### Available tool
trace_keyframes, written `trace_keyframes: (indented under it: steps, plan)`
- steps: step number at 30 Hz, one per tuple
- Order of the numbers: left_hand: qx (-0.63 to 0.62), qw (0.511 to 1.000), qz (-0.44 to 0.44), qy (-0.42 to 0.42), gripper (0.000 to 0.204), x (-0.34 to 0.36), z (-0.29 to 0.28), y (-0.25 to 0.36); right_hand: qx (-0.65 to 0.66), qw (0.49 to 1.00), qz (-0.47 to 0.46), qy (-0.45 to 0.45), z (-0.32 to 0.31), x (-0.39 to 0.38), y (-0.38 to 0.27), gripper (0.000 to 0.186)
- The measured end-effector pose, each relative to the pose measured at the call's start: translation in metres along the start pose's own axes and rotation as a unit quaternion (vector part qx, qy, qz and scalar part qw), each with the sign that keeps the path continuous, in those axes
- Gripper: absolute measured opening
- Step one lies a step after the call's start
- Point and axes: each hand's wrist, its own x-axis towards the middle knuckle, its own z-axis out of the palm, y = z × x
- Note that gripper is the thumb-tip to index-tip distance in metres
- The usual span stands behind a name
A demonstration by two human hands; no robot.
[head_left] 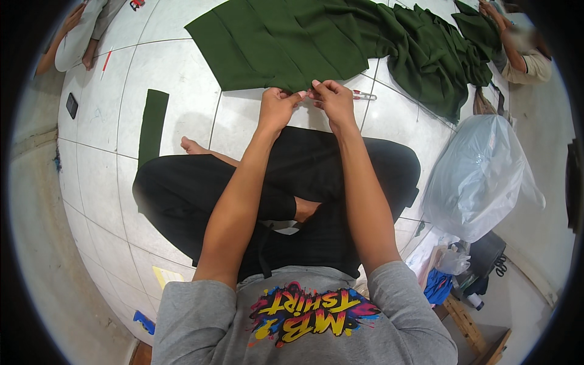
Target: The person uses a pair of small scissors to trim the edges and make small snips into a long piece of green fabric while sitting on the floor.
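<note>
A large piece of dark green cloth (286, 45) lies spread over the floor in front of me, with fold lines across its left part. At its near edge, my left hand (280, 111) is closed, thumb and fingers pinched together on the fabric. Close beside it, my right hand (334, 104) also pinches the edge, its fingertips nearly meeting the left ones. A small metal tool with red parts, like thread snips (364, 95), sticks out by the right hand; whether it is held or lies on the floor I cannot tell. The fingertips hide the exact spot gripped.
A green cloth strip (153, 125) lies at left, with a phone (72, 106) and a red pen (106, 63) beyond it. A stuffed plastic bag (477, 176) stands at right. Another person (526, 64) sits far right by the bunched cloth; someone else's hand (73, 19) shows far left.
</note>
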Motion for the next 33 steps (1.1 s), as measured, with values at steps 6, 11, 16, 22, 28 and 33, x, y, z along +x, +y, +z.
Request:
trace_keyframes:
  steps: [6,11,16,22,28,33]
  plan:
    - [-0.020,1.000,-0.004,-0.002,0.017,-0.001,0.002,0.003,-0.021,0.999,-0.021,0.020,0.001,0.002,0.005,0.018]
    - [-0.017,1.000,-0.017,0.002,0.016,0.001,0.000,-0.001,0.014,1.000,-0.005,0.008,0.001,0.004,0.006,0.018]
    - [-0.005,1.000,-0.015,0.018,0.015,0.000,0.001,0.002,0.014,1.000,-0.006,-0.022,0.002,0.001,0.005,0.023]
    - [-0.008,1.000,-0.026,0.012,0.015,-0.001,0.001,0.003,0.028,0.999,-0.012,-0.039,-0.003,0.004,0.008,0.024]
    - [-0.045,0.998,-0.042,0.031,0.016,-0.002,0.002,0.001,0.030,0.998,0.019,-0.053,-0.005,0.005,0.008,0.025]
    - [-0.101,0.994,-0.030,0.002,0.018,0.002,0.003,-0.009,-0.228,0.970,-0.080,0.013,-0.026,0.019,0.009,0.026]
